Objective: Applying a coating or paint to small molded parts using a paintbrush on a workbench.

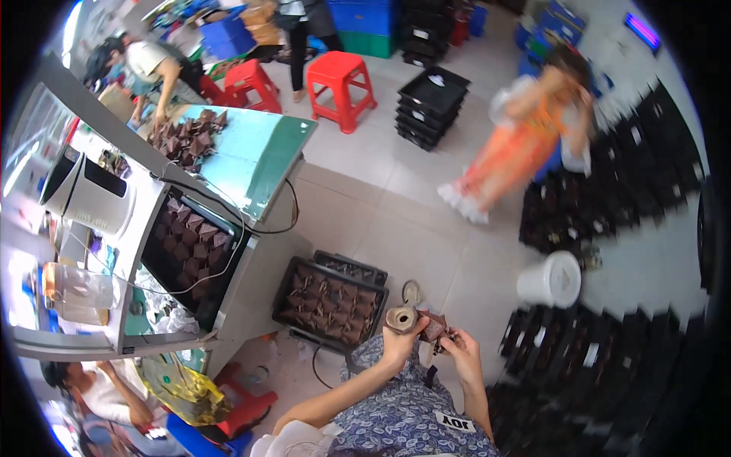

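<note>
Low in the middle, my left hand [400, 346] is closed round a brown angular piece [434, 327] with pointed folds. By its fingers is a tan, many-sided piece [400, 320] with a round hole; whether the two are joined I cannot tell. My right hand [463, 353] pinches with thumb and fingers at a small dark strand [438, 348] on the near side of the brown piece. Just left of my hands, a black crate [285, 283] on the floor holds many similar brown pointed pieces.
At left stands a workbench [259, 263] with a tray [237, 228] of brown pieces and a loose cable. A green-topped table [263, 164] bears a brown pile. Stacked black trays [426, 114], red stools [340, 84] and a white bucket [550, 280] stand around. A person in orange [525, 137] is at right.
</note>
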A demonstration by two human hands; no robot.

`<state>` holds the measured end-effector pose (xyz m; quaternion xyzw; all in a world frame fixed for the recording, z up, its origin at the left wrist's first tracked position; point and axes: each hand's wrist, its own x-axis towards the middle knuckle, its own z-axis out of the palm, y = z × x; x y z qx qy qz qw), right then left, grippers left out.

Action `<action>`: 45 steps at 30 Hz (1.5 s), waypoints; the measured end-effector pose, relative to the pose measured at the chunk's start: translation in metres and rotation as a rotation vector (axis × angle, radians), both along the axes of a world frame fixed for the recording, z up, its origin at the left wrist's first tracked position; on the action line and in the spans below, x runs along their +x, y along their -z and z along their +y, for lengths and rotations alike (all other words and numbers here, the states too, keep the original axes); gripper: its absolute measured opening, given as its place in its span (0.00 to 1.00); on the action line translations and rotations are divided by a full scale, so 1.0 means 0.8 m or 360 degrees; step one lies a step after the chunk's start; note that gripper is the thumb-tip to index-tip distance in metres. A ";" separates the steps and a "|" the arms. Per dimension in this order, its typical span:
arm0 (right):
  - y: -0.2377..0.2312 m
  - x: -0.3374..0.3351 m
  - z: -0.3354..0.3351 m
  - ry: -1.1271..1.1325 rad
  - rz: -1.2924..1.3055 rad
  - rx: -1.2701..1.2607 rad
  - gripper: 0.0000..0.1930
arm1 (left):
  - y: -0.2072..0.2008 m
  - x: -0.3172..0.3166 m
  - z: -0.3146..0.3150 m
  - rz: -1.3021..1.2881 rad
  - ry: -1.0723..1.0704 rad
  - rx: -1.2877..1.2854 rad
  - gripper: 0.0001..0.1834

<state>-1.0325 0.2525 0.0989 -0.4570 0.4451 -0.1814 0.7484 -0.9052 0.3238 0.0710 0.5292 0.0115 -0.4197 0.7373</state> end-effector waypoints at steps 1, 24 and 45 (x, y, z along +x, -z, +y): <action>0.004 0.009 -0.030 -0.0051 0.0026 -0.0004 0.15 | -0.007 0.012 -0.029 0.0003 -0.0065 -0.0022 0.12; 0.080 0.458 -0.561 -0.0559 -0.0351 0.0642 0.08 | -0.064 0.391 -0.238 -0.0736 -0.1571 0.0757 0.25; -0.013 1.061 -0.594 -0.1647 0.0038 0.0410 0.07 | -0.153 0.848 -0.332 -0.0932 -0.1844 0.0091 0.23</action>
